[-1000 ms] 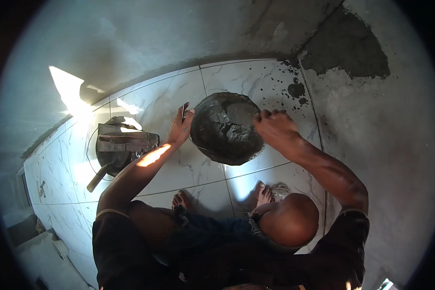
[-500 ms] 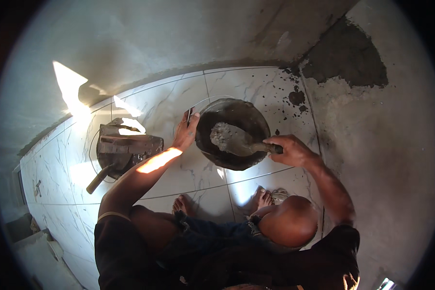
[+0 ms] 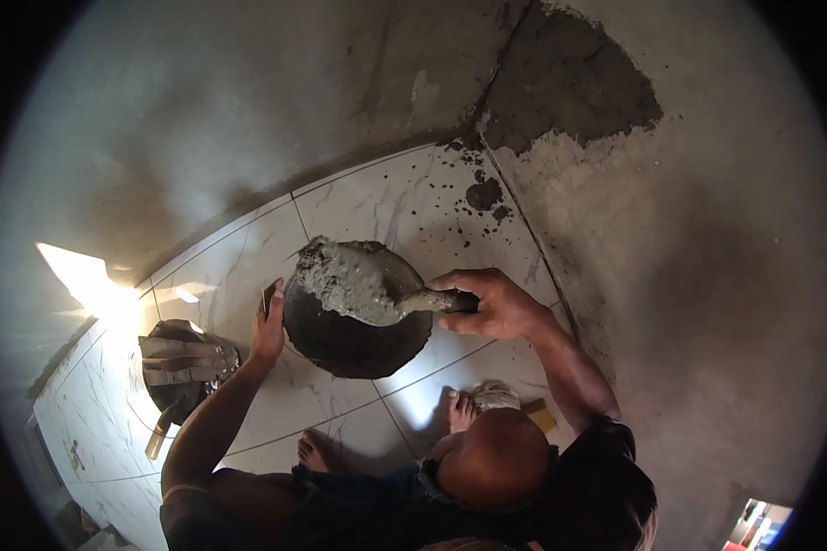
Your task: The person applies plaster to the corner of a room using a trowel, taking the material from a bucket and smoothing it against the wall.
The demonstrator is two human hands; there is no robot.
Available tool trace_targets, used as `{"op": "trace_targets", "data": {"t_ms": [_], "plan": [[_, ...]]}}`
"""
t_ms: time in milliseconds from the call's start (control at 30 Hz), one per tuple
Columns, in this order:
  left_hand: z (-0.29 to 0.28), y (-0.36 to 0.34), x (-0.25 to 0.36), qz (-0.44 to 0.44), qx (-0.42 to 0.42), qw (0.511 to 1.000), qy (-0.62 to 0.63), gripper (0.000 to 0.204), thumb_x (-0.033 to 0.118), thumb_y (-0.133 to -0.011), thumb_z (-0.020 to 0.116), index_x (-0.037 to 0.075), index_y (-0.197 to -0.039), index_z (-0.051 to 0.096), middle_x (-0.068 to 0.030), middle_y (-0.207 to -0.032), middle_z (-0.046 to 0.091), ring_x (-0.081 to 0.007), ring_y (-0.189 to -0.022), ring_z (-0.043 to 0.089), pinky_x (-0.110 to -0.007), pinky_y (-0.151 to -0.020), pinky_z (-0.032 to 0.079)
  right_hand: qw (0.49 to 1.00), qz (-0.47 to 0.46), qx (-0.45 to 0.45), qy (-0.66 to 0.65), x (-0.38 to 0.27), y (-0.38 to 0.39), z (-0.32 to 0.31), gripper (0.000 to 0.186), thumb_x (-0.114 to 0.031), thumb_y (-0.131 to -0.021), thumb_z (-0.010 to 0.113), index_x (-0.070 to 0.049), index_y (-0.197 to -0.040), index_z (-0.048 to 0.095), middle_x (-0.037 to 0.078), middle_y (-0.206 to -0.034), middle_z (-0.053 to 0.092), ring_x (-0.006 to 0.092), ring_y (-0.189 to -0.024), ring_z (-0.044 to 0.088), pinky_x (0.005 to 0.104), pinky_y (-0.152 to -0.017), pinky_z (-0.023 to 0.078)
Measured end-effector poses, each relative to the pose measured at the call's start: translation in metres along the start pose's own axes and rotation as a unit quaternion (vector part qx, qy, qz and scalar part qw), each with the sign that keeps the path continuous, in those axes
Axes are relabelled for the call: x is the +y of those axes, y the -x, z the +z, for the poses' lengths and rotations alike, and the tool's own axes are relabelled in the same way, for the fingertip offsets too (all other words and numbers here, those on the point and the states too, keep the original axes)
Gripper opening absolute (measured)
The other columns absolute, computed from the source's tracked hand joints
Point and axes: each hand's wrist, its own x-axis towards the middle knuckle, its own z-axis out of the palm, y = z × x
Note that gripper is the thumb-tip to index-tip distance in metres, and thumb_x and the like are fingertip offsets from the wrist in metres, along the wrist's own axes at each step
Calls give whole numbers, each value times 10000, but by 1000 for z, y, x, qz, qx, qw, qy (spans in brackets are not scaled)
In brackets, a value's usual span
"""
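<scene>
My right hand (image 3: 496, 305) is closed round the handle of a trowel (image 3: 369, 286), whose blade carries a heap of wet grey mortar (image 3: 329, 274). The loaded blade is over the far side of a dark round bucket (image 3: 349, 344) on the tiled floor and hides part of its rim. On the bucket's left side, my left hand (image 3: 268, 323) is closed on a thin dark flat piece (image 3: 268, 296), close to the rim. What that piece is, I cannot make out, and most of those fingers are hidden.
To the left stands another dark bucket (image 3: 170, 395) with tools across it, one with a wooden handle (image 3: 158, 439). A wet mortar patch (image 3: 570, 83) covers part of the right wall, and mortar splashes (image 3: 483, 193) dot the tiles below. My bare feet (image 3: 459, 410) are near the bucket.
The trowel has risen from inside the bucket with mortar heaped on its blade. The view has shifted, so bucket and hands appear farther left and lower. My left hand stays beside the bucket.
</scene>
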Motion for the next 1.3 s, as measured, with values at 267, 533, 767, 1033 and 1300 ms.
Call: {"op": "trace_targets", "data": {"t_ms": [267, 533, 767, 1033, 1300], "plan": [[10, 1, 25, -85, -47, 994, 39, 530, 393, -1010, 392, 9, -1371, 440, -163, -1332, 506, -251, -1241, 464, -355, -1045, 358, 952, 274, 126, -57, 153, -60, -145, 396, -206, -792, 731, -30, -1125, 608, 67, -842, 658, 129, -592, 614, 288, -530, 507], [-9, 2, -4, -33, -16, 998, 57, 509, 381, -1009, 402, 3, -1341, 476, -137, -1289, 546, -231, -1203, 493, -348, -1040, 364, 955, 125, 202, 177, 63, 6, -81, 422, -223, -785, 738, -24, -1132, 601, 126, -857, 670, 180, -675, 630, 330, -604, 488], [3, -7, -19, -49, -32, 992, 108, 471, 364, -1008, 420, 3, -1287, 535, -110, -1239, 585, -206, -1179, 505, -334, -1035, 359, 893, 285, 179, 298, 122, 56, -37, 386, -219, -798, 716, -18, -1100, 585, 215, -864, 667, 366, -835, 666, 428, -715, 507], [-2, -2, -14, -50, -11, 993, 109, 467, 378, -1011, 420, 7, -1259, 560, -98, -1215, 597, -197, -1147, 521, -332, -1019, 370, 912, 307, 137, 234, 166, -12, -23, 439, -269, -843, 708, -18, -1177, 573, 200, -881, 676, 318, -810, 673, 396, -742, 509], [5, 4, 0, -44, 32, 997, 60, 472, 423, -1003, 427, 5, -1110, 618, -61, -1015, 642, -155, -967, 556, -317, -894, 434, 975, 117, 166, 96, 25, 11, -11, 416, -147, -808, 737, -39, -1186, 598, 150, -950, 673, 285, -853, 678, 347, -720, 529]]}}
